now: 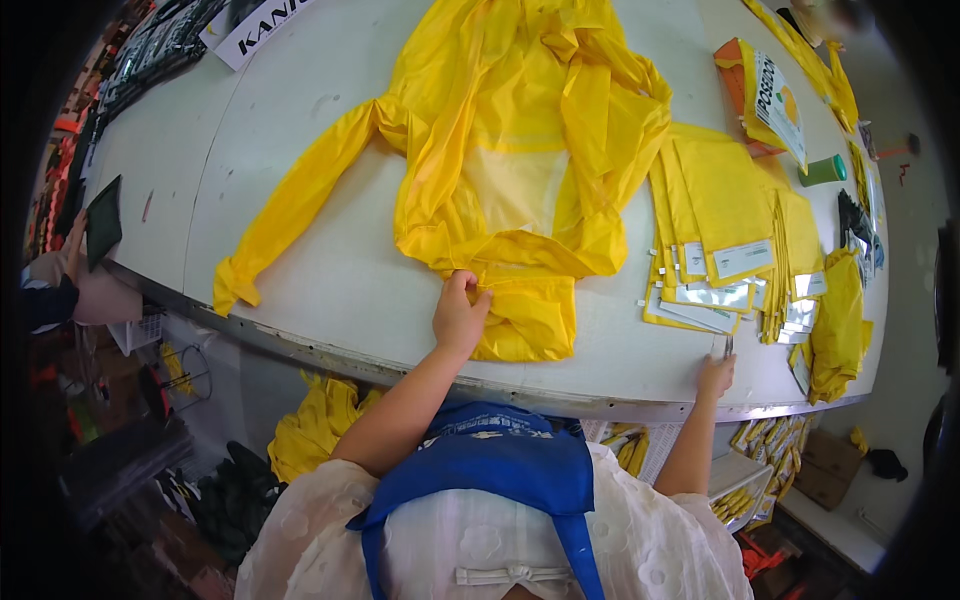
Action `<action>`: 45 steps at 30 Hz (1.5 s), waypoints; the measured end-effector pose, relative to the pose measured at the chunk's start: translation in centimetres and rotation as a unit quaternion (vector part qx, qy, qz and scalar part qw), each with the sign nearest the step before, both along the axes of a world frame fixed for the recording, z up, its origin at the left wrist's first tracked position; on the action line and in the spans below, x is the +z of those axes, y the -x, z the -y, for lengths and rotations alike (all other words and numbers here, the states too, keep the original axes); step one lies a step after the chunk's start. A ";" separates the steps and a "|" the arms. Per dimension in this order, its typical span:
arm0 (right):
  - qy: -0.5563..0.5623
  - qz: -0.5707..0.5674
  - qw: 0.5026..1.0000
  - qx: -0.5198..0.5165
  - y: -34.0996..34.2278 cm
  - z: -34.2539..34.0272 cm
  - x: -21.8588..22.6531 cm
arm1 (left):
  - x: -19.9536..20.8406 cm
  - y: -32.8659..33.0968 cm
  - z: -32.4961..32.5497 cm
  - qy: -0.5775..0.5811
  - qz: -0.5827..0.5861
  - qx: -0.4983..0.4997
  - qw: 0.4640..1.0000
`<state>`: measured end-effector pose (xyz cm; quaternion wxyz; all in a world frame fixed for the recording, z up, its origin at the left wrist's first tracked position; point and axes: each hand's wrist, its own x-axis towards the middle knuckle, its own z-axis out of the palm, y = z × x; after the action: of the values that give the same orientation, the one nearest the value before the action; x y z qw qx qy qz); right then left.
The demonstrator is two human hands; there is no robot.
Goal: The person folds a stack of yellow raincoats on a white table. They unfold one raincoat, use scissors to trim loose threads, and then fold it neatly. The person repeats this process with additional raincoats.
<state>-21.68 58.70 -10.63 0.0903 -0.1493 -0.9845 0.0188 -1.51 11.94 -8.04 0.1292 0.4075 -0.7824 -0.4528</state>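
A yellow rain jacket (pixel 500 110) lies spread on the pale table, one sleeve (pixel 300 215) stretched toward the near left. My left hand (pixel 462 318) pinches the jacket's lower edge, its thumb and fingers closed on the cloth. A folded yellow flap or pouch (pixel 530 318) lies just right of that hand, by the table's near edge. Farther right, my right hand (pixel 714 376) is closed around small metal thread snips (pixel 728 347), whose two narrow blades point away from me. The snips are beside stacked flat yellow pouches (pixel 715 205) with white labels.
A green cylinder (pixel 823 171) and an orange box with yellow packaging (pixel 765 95) stand at the far right. A yellow bundle (pixel 838 325) lies at the right edge. Another person's hand (pixel 75 240) touches a dark green pouch (pixel 103 222) at left. Yellow cloth (pixel 318 425) sits below the table.
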 end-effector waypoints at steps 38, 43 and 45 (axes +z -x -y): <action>0.070 0.207 0.764 0.607 -10.7 37.2 12.2 | -1.9 -1.8 -1.4 0.014 -0.139 0.011 0.990; 0.272 0.195 0.798 0.501 -8.7 34.2 11.7 | -0.9 -1.8 -1.3 0.021 -0.120 0.004 0.993; 0.337 0.154 0.840 0.397 -7.3 31.4 10.9 | -0.8 -1.8 -1.3 0.027 -0.106 -0.002 0.994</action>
<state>-14.33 27.34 0.24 -0.1334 0.2319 -0.8936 0.3605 0.27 13.19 -8.87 0.2219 0.3520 -0.7770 -0.4723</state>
